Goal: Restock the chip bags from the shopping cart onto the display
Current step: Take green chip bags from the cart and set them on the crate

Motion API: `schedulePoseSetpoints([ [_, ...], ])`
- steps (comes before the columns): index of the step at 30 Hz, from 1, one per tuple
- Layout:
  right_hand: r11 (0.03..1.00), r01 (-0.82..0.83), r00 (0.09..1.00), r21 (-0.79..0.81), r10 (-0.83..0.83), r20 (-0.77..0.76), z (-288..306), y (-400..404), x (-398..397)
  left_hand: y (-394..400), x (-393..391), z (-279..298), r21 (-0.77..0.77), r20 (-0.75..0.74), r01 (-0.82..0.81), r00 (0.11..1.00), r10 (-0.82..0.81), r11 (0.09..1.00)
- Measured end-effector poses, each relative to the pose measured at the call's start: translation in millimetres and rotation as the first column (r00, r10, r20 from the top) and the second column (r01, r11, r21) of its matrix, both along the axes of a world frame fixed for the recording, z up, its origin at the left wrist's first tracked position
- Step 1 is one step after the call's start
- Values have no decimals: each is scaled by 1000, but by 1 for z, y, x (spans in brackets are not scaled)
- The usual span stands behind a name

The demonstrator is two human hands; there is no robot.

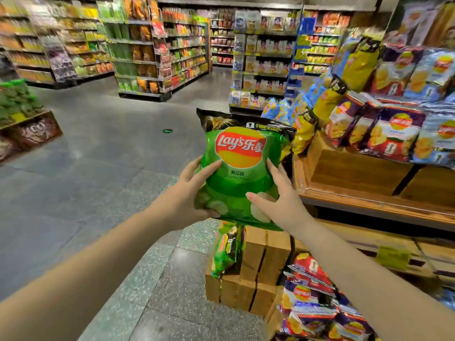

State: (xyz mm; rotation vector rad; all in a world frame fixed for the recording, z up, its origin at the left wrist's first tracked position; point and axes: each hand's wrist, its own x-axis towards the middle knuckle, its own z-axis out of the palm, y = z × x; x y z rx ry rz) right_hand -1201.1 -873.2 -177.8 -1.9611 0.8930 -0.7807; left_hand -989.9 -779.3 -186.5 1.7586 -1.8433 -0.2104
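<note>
**Green Lay's bag held at the display**

Fingers of the left hand [189, 190] and right hand [278, 198] curl around the lower sides of 1 green Lay's cucumber chip bag [240, 168], upright, just left of the wooden display shelf [357, 175]. Probably light, puffy, slick, crushable: hold the edges. 1 more green bag [227, 249] below.

One head-worn wide-angle view (no second camera) looks forward and down, close over the display [364, 193] edge.
</note>
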Motion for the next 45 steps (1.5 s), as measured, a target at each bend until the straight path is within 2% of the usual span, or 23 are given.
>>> schedulePoseSetpoints([
  [4,999,36,999,32,-37,31,-9,-16,69,-25,75,-5,12,34,29,999,-29,1000],
  [13,974,216,966,61,-223,132,-5,-51,193,-101,214,16,41,64,231,970,-233,972],
  [16,947,318,944,40,-320,73,-7,-65,216,-134,236,12,23,37,315,948,-316,949],
  [20,904,421,906,71,-423,11,-12,-86,226,-176,244,-5,48,-48,400,916,-398,915],
  [23,878,473,881,73,-474,-3,-19,-112,224,-217,244,-13,71,-56,451,892,-448,890],
  [34,744,641,744,190,-663,85,-60,-257,204,-413,209,-18,192,65,609,774,-630,769],
  [38,689,654,681,312,-716,154,-59,-305,189,-476,185,-7,232,118,636,733,-670,736],
  [42,709,641,698,293,-698,162,-59,-338,179,-515,172,-10,223,150,630,732,-665,744],
  [45,678,663,667,317,-727,161,-63,-352,172,-534,165,-20,207,142,640,728,-670,740],
])
